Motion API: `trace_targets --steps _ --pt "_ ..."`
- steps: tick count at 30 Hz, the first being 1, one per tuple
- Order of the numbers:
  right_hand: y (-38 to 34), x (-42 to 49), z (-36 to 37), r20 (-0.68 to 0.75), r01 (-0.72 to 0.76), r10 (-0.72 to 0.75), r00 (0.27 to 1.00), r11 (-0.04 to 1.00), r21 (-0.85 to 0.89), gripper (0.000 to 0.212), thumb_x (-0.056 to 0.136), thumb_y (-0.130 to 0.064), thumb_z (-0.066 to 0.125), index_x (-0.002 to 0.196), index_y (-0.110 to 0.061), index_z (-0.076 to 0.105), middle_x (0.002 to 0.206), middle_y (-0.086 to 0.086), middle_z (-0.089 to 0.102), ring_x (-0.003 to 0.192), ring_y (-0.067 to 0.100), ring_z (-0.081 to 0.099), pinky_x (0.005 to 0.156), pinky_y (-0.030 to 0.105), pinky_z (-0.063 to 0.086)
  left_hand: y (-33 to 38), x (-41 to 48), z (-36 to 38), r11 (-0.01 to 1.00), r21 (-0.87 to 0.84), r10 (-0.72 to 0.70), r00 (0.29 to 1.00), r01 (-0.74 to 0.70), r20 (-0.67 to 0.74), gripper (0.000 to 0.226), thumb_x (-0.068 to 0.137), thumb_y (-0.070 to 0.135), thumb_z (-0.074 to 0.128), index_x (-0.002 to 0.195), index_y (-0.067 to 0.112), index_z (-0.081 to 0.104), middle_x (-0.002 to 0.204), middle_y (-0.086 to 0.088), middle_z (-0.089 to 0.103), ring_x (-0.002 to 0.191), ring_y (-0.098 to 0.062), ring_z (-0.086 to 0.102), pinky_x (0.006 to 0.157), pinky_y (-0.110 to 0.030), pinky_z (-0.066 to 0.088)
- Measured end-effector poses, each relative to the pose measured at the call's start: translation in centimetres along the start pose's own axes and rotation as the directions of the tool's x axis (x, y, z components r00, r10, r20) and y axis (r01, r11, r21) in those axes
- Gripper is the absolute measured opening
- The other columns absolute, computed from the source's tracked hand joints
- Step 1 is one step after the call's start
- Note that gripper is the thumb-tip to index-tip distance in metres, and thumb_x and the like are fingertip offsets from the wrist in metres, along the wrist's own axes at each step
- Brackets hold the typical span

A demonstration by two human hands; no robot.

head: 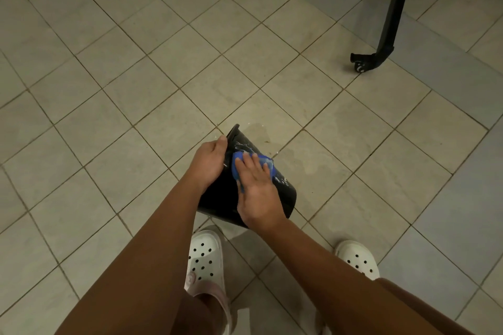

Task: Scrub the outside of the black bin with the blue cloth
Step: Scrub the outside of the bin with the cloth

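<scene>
The black bin [217, 196] is tilted over the tiled floor in front of my feet, with white soap streaks on its side. My left hand [208, 160] grips its left rim, thumb on the edge. My right hand [257, 189] lies flat with fingers spread on the blue cloth [239, 160], pressing it against the bin's outer wall. Most of the cloth is hidden under my fingers.
Beige floor tiles [136, 76] spread all around, with a wet patch [272, 133] just beyond the bin. A black frame leg with a foot [367, 61] stands at the far right. My white clogs [205, 255] are right below the bin.
</scene>
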State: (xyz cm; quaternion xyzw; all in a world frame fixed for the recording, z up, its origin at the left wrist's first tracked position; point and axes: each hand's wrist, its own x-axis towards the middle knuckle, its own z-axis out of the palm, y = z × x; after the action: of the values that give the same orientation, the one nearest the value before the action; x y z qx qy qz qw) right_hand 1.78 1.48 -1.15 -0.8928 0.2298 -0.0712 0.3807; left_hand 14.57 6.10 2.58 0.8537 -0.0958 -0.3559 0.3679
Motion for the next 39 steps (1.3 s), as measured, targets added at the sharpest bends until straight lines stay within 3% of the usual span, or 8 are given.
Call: trace_targets --steps 4,10,17,23,29,33,37,39 --pt "0.7 1.0 -0.1 0.022 0.057 -0.057 0.998 0.998 -0.004 0.053 0.089 -0.004 0.040 0.142 -0.004 0.032 0.149 0.015 0.031 0.141 0.031 0.020 0.116 0.047 0.012 0.1 0.1 -0.1 1.000 -0.007 0.022 1.000 -0.022 -0.004 0.054 0.105 0.035 0.034 0.090 -0.006 0.065 0.090 -0.024 0.069 0.079 -0.027 0.060 0.081 -0.043 0.050" --pt "0.6 1.5 -0.8 -0.024 -0.125 0.125 0.992 0.992 -0.010 0.052 0.089 -0.001 0.046 0.141 -0.003 0.035 0.147 0.016 0.035 0.139 0.031 0.025 0.112 0.049 0.024 0.2 0.0 0.2 0.999 -0.021 0.028 1.000 -0.028 0.011 0.052 0.105 0.036 0.036 0.095 -0.005 0.067 0.094 -0.023 0.071 0.093 -0.037 0.067 0.090 -0.048 0.050" --pt "-0.1 0.1 0.5 0.029 0.199 -0.198 0.980 0.979 -0.041 0.051 0.086 -0.004 0.045 0.137 -0.002 0.041 0.145 0.017 0.037 0.139 0.034 0.024 0.114 0.052 0.013 0.0 0.1 0.3 0.999 -0.036 -0.030 0.999 0.031 0.030 0.047 0.104 0.032 0.035 0.088 0.000 0.064 0.080 -0.014 0.060 0.076 -0.022 0.056 0.072 -0.034 0.044" --pt "1.0 2.6 -0.8 -0.038 -0.054 0.057 0.998 0.995 0.081 0.051 0.088 0.003 0.047 0.138 -0.003 0.039 0.145 0.016 0.038 0.137 0.030 0.030 0.111 0.049 0.027 0.3 0.0 0.8 0.999 0.003 0.051 0.999 -0.051 0.006 0.046 0.105 0.030 0.036 0.069 0.013 0.059 0.071 -0.003 0.061 0.066 -0.016 0.053 0.064 -0.029 0.040" --pt "0.2 0.6 0.1 -0.002 0.115 -0.115 0.993 0.993 0.004 0.051 0.088 -0.003 0.047 0.138 -0.003 0.038 0.146 0.016 0.036 0.139 0.031 0.024 0.115 0.050 0.016 0.0 0.1 0.3 0.998 -0.056 0.005 1.000 -0.004 0.004 0.046 0.105 0.031 0.036 0.073 0.011 0.062 0.075 -0.008 0.065 0.072 -0.020 0.058 0.071 -0.033 0.045" --pt "0.0 2.2 -0.7 0.007 -0.003 0.002 1.000 1.000 0.027 0.054 0.089 0.001 0.044 0.142 -0.004 0.032 0.149 0.015 0.031 0.141 0.028 0.020 0.115 0.049 0.017 0.1 -0.1 0.6 0.998 -0.047 0.029 0.999 -0.029 0.012 0.050 0.105 0.033 0.035 0.089 -0.001 0.067 0.082 -0.014 0.067 0.074 -0.020 0.059 0.072 -0.033 0.045" --pt "-1.8 1.8 -1.1 0.005 -0.093 0.093 0.996 0.996 -0.001 0.058 0.089 0.001 0.041 0.145 -0.005 0.025 0.153 0.014 0.020 0.144 0.027 0.008 0.118 0.044 0.006 0.2 -0.1 0.7 0.998 -0.034 0.052 0.999 -0.052 -0.013 0.048 0.105 0.031 0.036 0.067 0.011 0.056 0.066 -0.005 0.058 0.063 -0.016 0.051 0.068 -0.035 0.042" --pt "-2.7 0.8 -0.8 -0.001 -0.046 0.046 0.999 0.999 -0.008 0.058 0.089 0.000 0.041 0.144 -0.005 0.025 0.154 0.014 0.017 0.144 0.027 0.002 0.118 0.042 0.000 0.2 0.1 0.6 0.997 -0.066 0.029 0.999 -0.031 -0.021 0.047 0.105 0.033 0.036 0.070 0.011 0.057 0.069 -0.007 0.059 0.067 -0.018 0.054 0.072 -0.039 0.046"
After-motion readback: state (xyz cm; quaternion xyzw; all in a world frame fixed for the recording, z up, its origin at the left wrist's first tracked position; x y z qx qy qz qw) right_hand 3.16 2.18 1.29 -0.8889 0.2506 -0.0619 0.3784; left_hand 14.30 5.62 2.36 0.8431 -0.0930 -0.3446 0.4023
